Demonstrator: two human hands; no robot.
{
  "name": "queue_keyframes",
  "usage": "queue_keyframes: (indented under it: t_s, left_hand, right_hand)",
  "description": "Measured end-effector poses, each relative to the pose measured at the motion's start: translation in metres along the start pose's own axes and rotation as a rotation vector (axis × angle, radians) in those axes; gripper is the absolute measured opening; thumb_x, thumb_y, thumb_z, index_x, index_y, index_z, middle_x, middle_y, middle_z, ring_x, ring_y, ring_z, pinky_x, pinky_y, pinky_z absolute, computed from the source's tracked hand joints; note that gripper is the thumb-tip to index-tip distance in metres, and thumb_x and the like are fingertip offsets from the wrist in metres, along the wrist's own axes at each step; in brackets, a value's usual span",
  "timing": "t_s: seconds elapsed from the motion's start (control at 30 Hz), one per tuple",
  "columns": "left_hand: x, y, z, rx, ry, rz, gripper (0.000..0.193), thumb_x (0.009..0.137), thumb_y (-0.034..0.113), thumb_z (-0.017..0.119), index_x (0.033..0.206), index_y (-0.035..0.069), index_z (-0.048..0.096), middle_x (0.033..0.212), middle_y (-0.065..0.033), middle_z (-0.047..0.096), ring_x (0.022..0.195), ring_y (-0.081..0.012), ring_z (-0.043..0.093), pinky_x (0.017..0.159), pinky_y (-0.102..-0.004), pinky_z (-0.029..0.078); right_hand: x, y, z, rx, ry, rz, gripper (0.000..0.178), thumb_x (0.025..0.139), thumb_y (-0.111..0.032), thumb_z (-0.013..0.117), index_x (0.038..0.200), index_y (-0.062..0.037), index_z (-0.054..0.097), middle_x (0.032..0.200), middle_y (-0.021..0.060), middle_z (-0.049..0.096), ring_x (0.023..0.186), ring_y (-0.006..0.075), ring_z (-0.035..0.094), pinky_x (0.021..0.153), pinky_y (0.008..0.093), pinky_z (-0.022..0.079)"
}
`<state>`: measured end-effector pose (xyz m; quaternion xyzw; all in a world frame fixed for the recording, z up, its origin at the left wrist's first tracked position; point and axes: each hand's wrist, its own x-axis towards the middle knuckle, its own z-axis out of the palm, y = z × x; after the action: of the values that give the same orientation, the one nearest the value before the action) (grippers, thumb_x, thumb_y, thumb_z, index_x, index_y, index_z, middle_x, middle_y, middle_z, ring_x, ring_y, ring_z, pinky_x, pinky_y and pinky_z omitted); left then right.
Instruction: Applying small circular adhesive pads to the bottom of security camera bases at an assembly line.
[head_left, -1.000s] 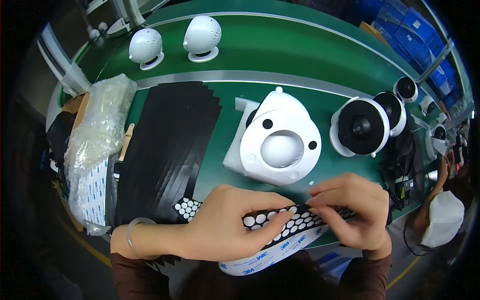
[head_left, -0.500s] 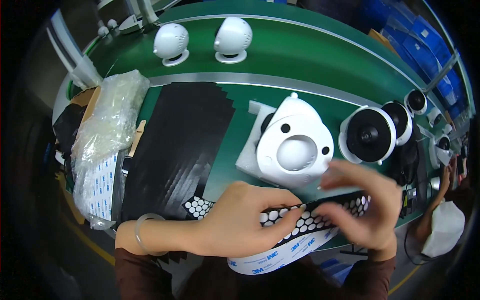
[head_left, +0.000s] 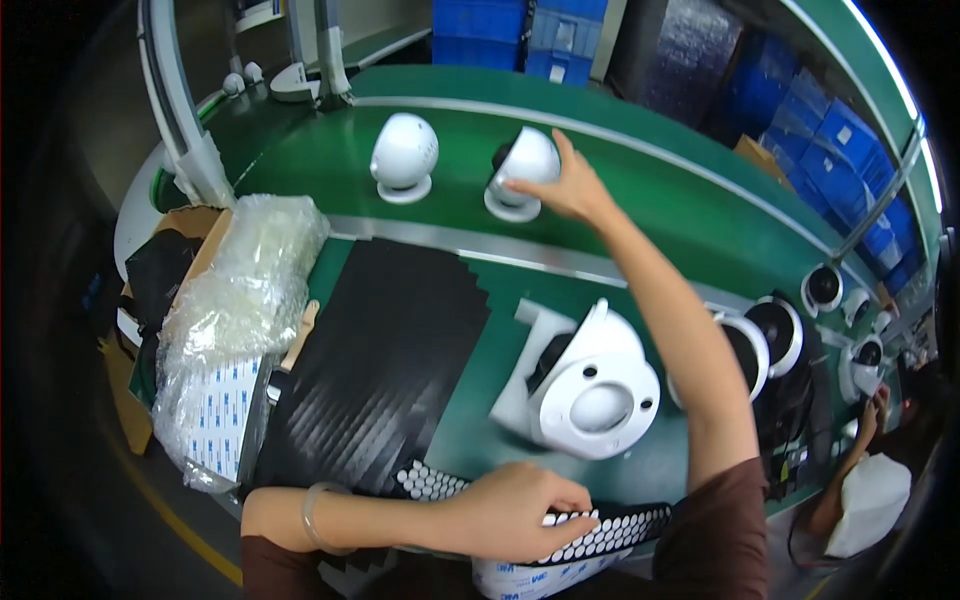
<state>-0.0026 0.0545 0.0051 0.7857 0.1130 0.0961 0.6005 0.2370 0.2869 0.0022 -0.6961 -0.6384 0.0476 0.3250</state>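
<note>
My left hand (head_left: 515,510) is closed on a black strip of white round adhesive pads (head_left: 620,530), pinching it between thumb and fingers. Printed white-and-blue backing paper (head_left: 535,577) hangs below it. Stretched out to the green belt, my right hand (head_left: 570,185) grips a white ball-shaped device (head_left: 528,168) on a round foot, thumb in front and a finger at its right side. Left of it another white ball-shaped device (head_left: 405,152) stands upright. A white housing (head_left: 600,395) with a round recess lies tilted on white foam (head_left: 520,395) in front of me.
Fanned black sheets (head_left: 370,350) cover the bench's left middle. Beyond them lie bubble wrap (head_left: 245,290) and a carton (head_left: 205,235). White devices with black round faces (head_left: 775,330) stand at the right. A co-worker's arm (head_left: 850,460) shows at the far right.
My right hand has left the pad strip and reached far forward to the right-hand ball-shaped device. The view has tilted up. My left hand still holds the strip.
</note>
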Motion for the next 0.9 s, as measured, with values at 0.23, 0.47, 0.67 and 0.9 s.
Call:
queue_keyframes:
  t_s: [0.23,0.47,0.67,0.9]
  left_hand:
    - [0.008,0.004,-0.008,-0.165,-0.213,-0.227,0.031,0.085,0.030,0.057,0.092,0.000,0.062,0.085,-0.0087,0.065,0.085,-0.0150,0.061,0.073,-0.0257,0.045]
    - [0.015,-0.014,0.003,-0.194,-0.219,-0.283,0.029,0.086,0.024,0.057,0.097,-0.003,0.060,0.081,-0.0048,0.063,0.074,-0.0061,0.054,0.066,-0.0212,0.044]
    - [0.020,-0.004,0.010,-0.152,-0.163,-0.294,0.025,0.086,0.020,0.057,0.097,-0.003,0.060,0.074,0.0005,0.061,0.069,-0.0024,0.049,0.061,-0.0192,0.040]
    - [0.028,0.017,0.019,0.126,-0.273,-0.235,0.020,0.083,0.013,0.053,0.093,-0.003,0.058,0.073,-0.0089,0.062,0.066,-0.0144,0.057,0.063,-0.0271,0.044]
  right_hand:
    - [-0.010,-0.014,0.004,0.111,0.034,0.205,0.114,0.041,-0.049,0.082,0.133,-0.0141,0.022,0.120,0.0279,0.038,0.102,0.0429,0.050,0.089,0.0442,0.043]
    - [-0.090,-0.041,-0.140,0.710,0.138,0.065,0.101,0.052,-0.035,0.081,0.131,-0.0075,0.024,0.112,0.0162,0.050,0.094,0.0263,0.056,0.060,0.0346,0.052]
    - [-0.288,-0.054,-0.270,0.589,0.383,-0.131,0.095,0.056,-0.022,0.078,0.133,-0.0059,0.026,0.122,0.0142,0.044,0.112,0.0251,0.047,0.096,0.0354,0.036]
    - [-0.377,0.012,-0.250,0.288,0.160,0.430,0.096,0.050,-0.018,0.077,0.133,-0.0102,0.029,0.122,0.0105,0.044,0.114,0.0229,0.042,0.098,0.0322,0.032]
